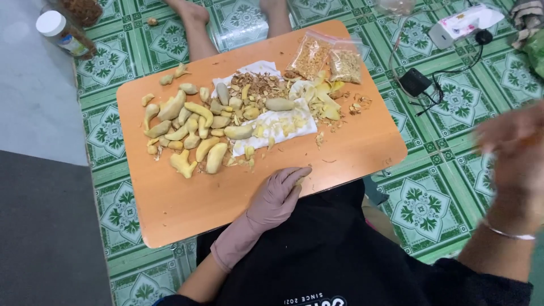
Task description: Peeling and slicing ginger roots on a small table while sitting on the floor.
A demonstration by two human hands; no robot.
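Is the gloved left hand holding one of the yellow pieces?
No, the left hand lies flat on the orange board, apart from the yellow pieces.

Peeled root pieces (187, 127) are lying on the left part of the worktop (170, 198), with a cloth (277, 127) just to their right. Two bags (328, 56) are sitting behind the cloth at the far edge, while the left hand (277, 195) is resting on the near edge.

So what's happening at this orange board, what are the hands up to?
A person sits on the floor at an orange board. The gloved left hand rests flat on its near edge; the bare right hand is raised off to the side, blurred. Peeled yellow pieces and peelings on white paper lie mid-board.
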